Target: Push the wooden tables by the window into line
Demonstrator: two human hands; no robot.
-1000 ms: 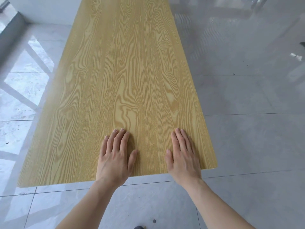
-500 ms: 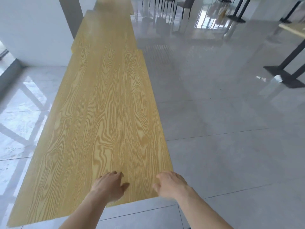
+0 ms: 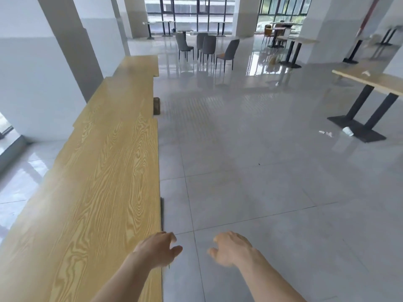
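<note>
Left hand [image 3: 157,249] over right edge of nearest wooden table [image 3: 91,203], fingers loosely curled, gripping nothing. Right hand [image 3: 231,247] over grey floor [image 3: 261,182], fingers half-open, empty. Further tables [image 3: 122,94] end to end beyond, edges slightly offset.

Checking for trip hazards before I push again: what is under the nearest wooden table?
Under the nearest wooden table only a dark strip of its frame shows at the right edge. The tabletop covers its legs, base and the floor beneath.
</note>
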